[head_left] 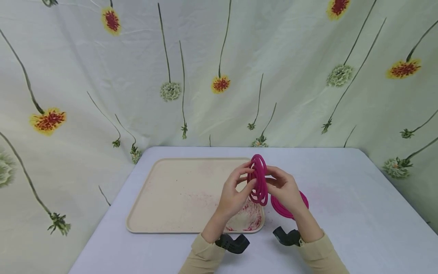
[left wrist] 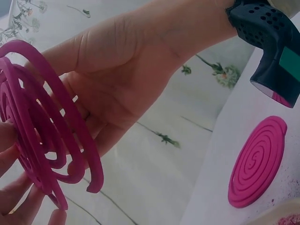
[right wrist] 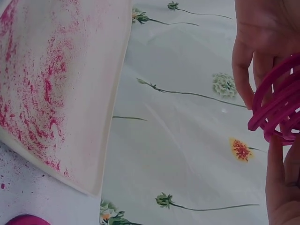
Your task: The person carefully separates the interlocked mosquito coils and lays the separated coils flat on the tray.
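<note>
Both hands hold a magenta mosquito coil (head_left: 259,180) up above the tray's right end. Its spiral turns stand apart from one another, spread sideways in the left wrist view. From its left side, my left hand (head_left: 234,195) pinches it between thumb and fingers. On the opposite side my right hand (head_left: 285,191) grips it with fingertips and thumb. A second, flat mosquito coil (left wrist: 257,161) lies on the table, partly hidden behind the right hand in the head view.
A cream tray (head_left: 164,198) covers the table's left and middle, with magenta crumbs and dust (right wrist: 47,89) at its right end. More specks dot the white table (head_left: 342,198) beside it. A flower-printed cloth (head_left: 205,114) hangs behind.
</note>
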Demonstrator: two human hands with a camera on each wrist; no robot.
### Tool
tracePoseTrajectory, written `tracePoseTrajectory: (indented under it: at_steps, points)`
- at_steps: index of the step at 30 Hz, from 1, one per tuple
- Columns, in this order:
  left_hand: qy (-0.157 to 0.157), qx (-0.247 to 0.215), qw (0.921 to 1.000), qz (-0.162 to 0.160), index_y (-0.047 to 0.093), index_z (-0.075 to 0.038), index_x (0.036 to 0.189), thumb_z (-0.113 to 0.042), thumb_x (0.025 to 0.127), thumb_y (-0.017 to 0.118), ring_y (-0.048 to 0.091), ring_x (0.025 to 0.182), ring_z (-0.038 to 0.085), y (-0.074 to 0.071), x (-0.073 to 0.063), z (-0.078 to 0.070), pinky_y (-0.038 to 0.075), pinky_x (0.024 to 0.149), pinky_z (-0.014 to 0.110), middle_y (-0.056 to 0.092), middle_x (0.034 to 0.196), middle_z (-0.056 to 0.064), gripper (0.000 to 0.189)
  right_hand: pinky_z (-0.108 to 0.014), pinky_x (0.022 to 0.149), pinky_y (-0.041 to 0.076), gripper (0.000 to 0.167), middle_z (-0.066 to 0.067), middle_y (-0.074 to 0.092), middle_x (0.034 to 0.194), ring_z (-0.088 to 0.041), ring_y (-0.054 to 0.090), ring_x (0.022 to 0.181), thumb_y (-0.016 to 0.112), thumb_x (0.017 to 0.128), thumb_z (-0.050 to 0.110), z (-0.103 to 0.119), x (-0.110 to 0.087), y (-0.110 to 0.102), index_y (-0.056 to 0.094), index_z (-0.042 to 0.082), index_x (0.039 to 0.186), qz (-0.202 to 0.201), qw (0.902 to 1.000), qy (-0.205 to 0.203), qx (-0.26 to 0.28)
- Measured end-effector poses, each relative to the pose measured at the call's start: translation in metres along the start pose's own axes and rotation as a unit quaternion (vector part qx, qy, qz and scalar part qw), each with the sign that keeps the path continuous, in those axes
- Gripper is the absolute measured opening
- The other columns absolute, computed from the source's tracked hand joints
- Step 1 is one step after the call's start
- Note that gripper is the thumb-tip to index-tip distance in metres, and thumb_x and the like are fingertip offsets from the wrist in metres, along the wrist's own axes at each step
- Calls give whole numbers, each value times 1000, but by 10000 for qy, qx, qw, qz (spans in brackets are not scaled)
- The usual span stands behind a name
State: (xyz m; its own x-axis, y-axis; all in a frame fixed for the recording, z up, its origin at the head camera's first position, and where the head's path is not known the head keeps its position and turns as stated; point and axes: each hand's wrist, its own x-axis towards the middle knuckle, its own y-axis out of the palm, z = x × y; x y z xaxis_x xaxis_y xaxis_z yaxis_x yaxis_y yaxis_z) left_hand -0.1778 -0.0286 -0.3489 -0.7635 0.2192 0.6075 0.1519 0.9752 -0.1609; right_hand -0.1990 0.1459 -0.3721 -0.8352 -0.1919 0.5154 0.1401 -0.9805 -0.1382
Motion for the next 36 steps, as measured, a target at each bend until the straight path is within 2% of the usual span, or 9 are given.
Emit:
tracePoseTrajectory:
  at_steps: [4, 9, 13, 15, 20, 23, 30, 36]
  points:
    - [146, 239, 9996, -58, 60, 5, 114, 4, 87, 60, 47, 121, 35, 0, -1, 14, 47, 90, 52, 50, 132, 22, 27, -23, 87, 49, 39, 14, 62, 109, -8, 59, 102, 65, 80, -9, 0, 1, -3, 54, -13, 117, 41, 9999, -124, -28]
    - [176, 454, 9988, -25, 64, -2, 117, -5, 88, 63, 47, 122, 25, 0, -2, 32, 49, 90, 44, 50, 133, 12, 29, -24, 84, 51, 36, 11, 64, 108, -9, 59, 101, 64, 80, -9, 1, 1, -6, 57, -9, 116, 114, 9995, -282, 75]
    - [203, 462, 9987, -67, 64, -4, 117, -6, 87, 65, 47, 121, 25, 1, -2, 31, 50, 89, 45, 52, 132, 11, 30, -25, 83, 52, 37, 11, 64, 108, -9, 60, 100, 64, 80, -10, 1, 0, -6, 62, 0, 115, 137, 9994, -272, 187]
    - [180, 445, 9988, -82, 60, -2, 121, -3, 87, 65, 49, 119, 27, 2, -2, 28, 50, 88, 48, 53, 130, 13, 34, -25, 82, 52, 37, 11, 64, 108, -9, 60, 99, 64, 79, -11, 0, 0, -7, 63, 2, 114, 132, 9992, -274, 251]
    - [111, 518, 9986, -9, 50, 5, 128, 2, 85, 64, 49, 116, 36, 4, -2, 5, 47, 88, 54, 52, 127, 22, 46, -25, 83, 52, 35, 11, 64, 106, -10, 60, 98, 64, 79, -11, 1, 1, -8, 58, -9, 113, 177, 9993, -307, 116]
    - [157, 698, 9974, 9, 52, 7, 126, 4, 83, 64, 48, 116, 37, 2, -2, -3, 49, 88, 51, 51, 127, 24, 44, -25, 83, 51, 36, 9, 63, 105, -10, 59, 98, 67, 78, -9, 3, 1, -10, 57, -11, 113, 185, 9995, -213, -173]
    - [243, 887, 9957, -83, 56, -4, 129, -3, 83, 69, 47, 118, 26, 1, -3, 28, 52, 87, 42, 51, 130, 13, 48, -29, 79, 54, 36, 0, 63, 105, -11, 57, 98, 69, 78, -5, 9, 2, -13, 59, -9, 112, 152, 9988, -9, -471]
    - [349, 934, 9947, -251, 59, -8, 126, -13, 83, 71, 50, 116, 19, -1, -2, 31, 53, 85, 38, 54, 128, 6, 45, -34, 80, 54, 37, -3, 62, 102, -17, 58, 99, 70, 77, -5, 11, 1, -14, 60, -6, 112, 181, 9985, 36, -519]
